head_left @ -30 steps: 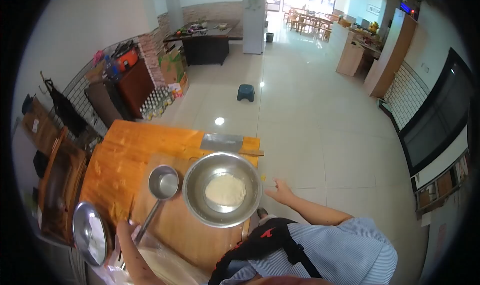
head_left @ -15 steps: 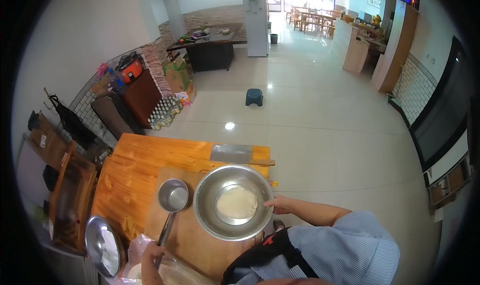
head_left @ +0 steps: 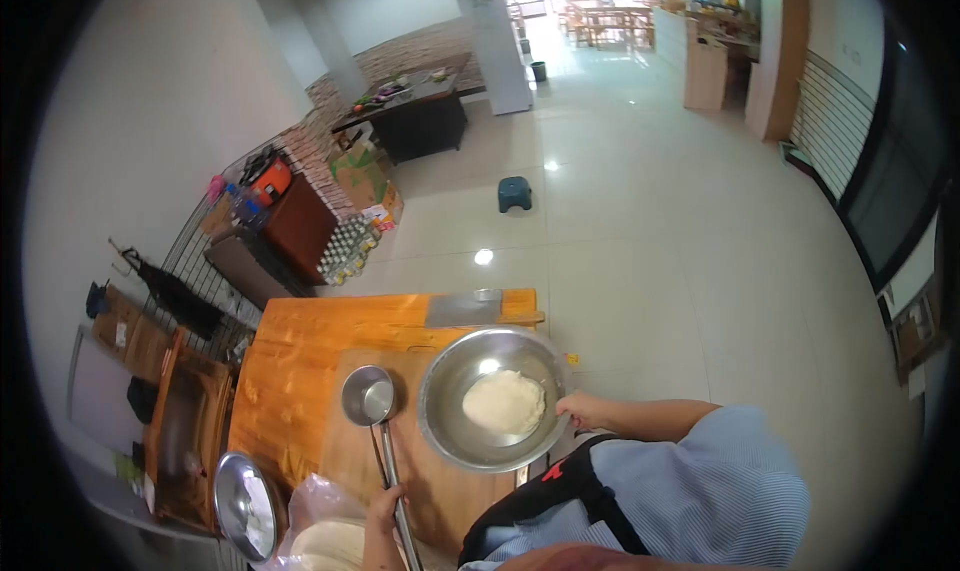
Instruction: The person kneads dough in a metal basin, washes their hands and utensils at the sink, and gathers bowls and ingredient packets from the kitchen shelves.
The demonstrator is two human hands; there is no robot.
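A wide steel bowl [head_left: 445, 426] with a pale lump of dough [head_left: 503, 403] in it sits at the right edge of the wooden table. My right hand [head_left: 582, 409] grips the bowl's right rim. My left hand [head_left: 386, 503] is closed around the long handle of a steel ladle [head_left: 368, 396], whose cup is left of the bowl, above the board [head_left: 450, 501]. A thin dark stick lies alongside the handle, near my left fingers. Below my left hand, a clear plastic bag [head_left: 318, 501] covers more pale dough [head_left: 330, 546].
A second steel bowl [head_left: 243, 506] stands at the left. A cleaver [head_left: 463, 309] lies near the table's [head_left: 300, 361] far edge. Beyond are a small stool [head_left: 515, 194], bottles [head_left: 350, 248], a brown cabinet [head_left: 300, 226] and a dark table [head_left: 420, 121].
My right hand has come to the bowl's rim and taken hold. My left hand has taken the ladle's handle, and the handle has swung to point down and right. The view has tilted.
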